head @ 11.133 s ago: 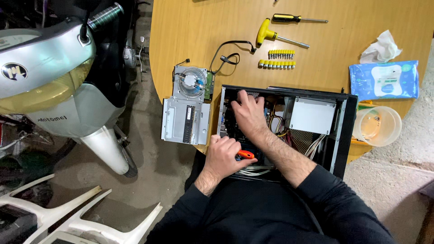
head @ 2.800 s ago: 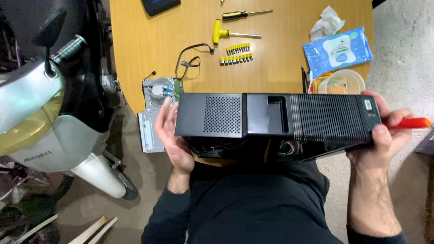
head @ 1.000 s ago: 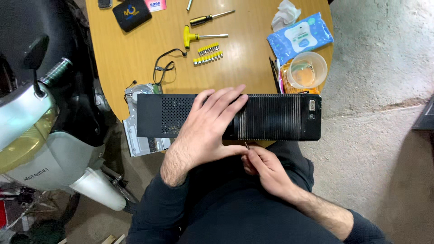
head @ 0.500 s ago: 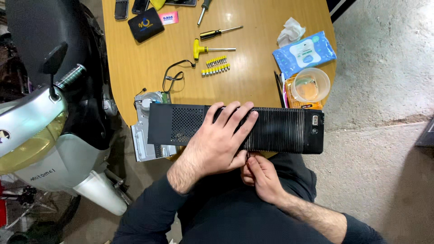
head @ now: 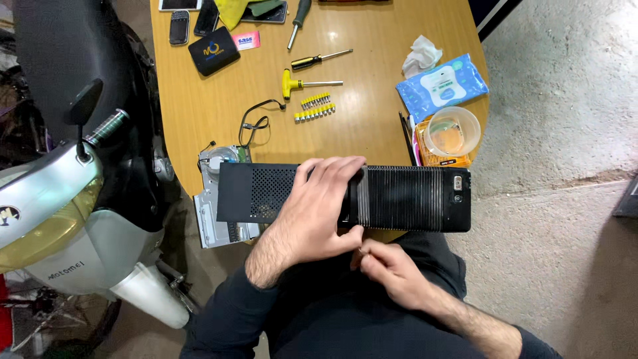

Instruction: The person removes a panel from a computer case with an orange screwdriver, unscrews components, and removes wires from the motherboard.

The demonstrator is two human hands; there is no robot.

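- The left hand (head: 312, 213) lies flat and spread over the top of the black console case (head: 405, 198), palm down, fingers (head: 332, 169) reaching to its far edge and thumb hooked near the close edge; pressed down this way it seems to pin the case so that it cannot slide or tip
- The case stands on edge across the near rim of the wooden table (head: 199, 119), partly over the person's lap, which brings its near side within reach of the other hand
- The right hand (head: 389, 272) is curled just below the left thumb, fingertips pinched together against the case's near underside; whether it grips a small tool or a screw I cannot tell, as the fingers hide it
- Under the left wrist's side, a bare metal drive unit (head: 216, 213) sticks out from beneath the case, set aside at the table edge
- Beyond the left fingertips lie a row of yellow bits (head: 314, 108), a yellow T-handle driver (head: 299, 84), a black-handled screwdriver (head: 319, 59) and a black cable (head: 256, 119), all kept within arm's reach
- Off past the case's right end sit a clear plastic tub (head: 452, 131) and a blue pack of wipes (head: 442, 88)
- A scooter (head: 60, 199) is parked left of the table
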